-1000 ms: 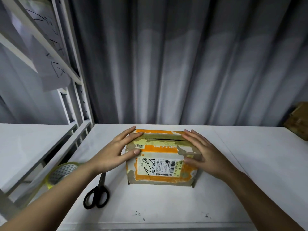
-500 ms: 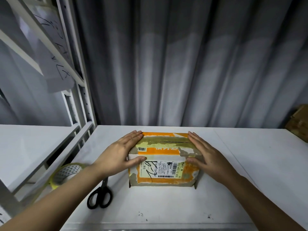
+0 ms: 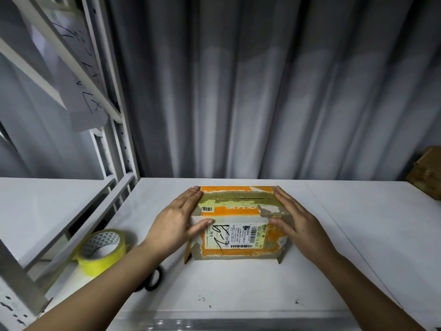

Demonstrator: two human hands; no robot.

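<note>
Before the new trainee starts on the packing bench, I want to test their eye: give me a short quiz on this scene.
1. True or false: the left hand and right hand press flat against opposite sides of the orange-and-brown taped cardboard box.
2. What is partly hidden by the left forearm? A black-handled scissors; B a pen; C a knife.
3. Fill in: the yellow roll of tape sits on the box's ____ side.
Key: 1 true; 2 A; 3 left.

Probably packing room: metal shelving, tape roll, parcel.
</note>
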